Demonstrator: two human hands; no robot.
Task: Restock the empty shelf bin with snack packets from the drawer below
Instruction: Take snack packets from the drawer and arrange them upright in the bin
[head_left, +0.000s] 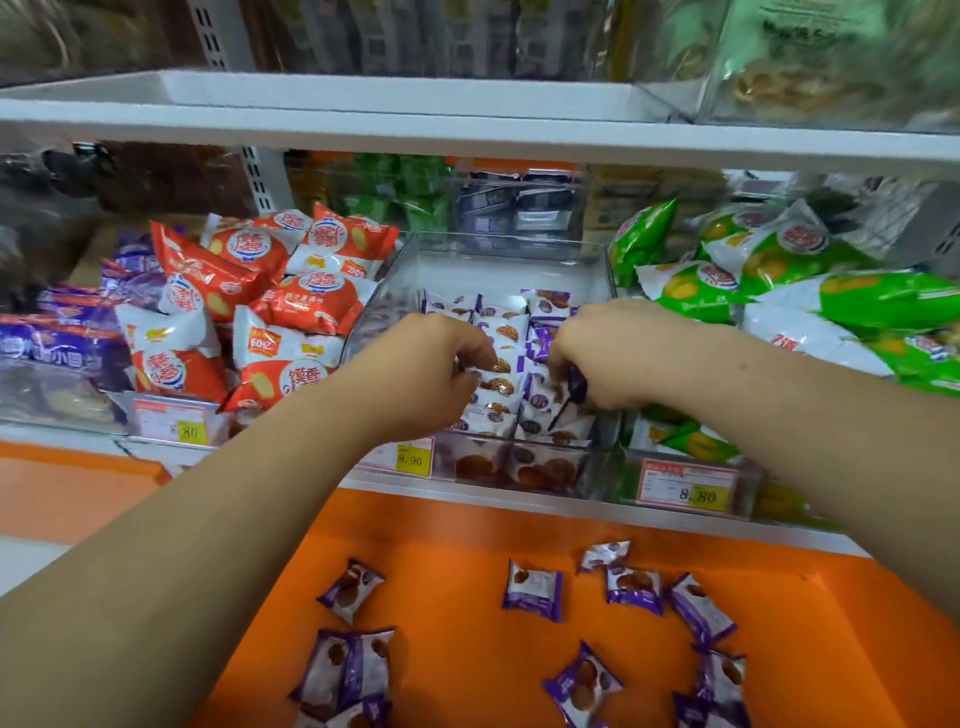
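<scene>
A clear plastic shelf bin (498, 260) stands in the middle of the shelf and holds rows of purple-and-white snack packets (506, 332). Both hands reach into it. My left hand (436, 369) has its fingers curled down onto the packets of the left row. My right hand (602, 358) pinches a purple packet (575, 387) in the right row. Below the shelf, the open orange drawer (467, 597) holds several loose purple packets (532, 590), scattered flat on its floor.
Red-and-white snack bags (270, 312) fill the bin on the left, green-and-white bags (769, 280) the bin on the right. Price tags (685, 486) hang along the shelf front. A white shelf board (467, 119) runs overhead with more goods above it.
</scene>
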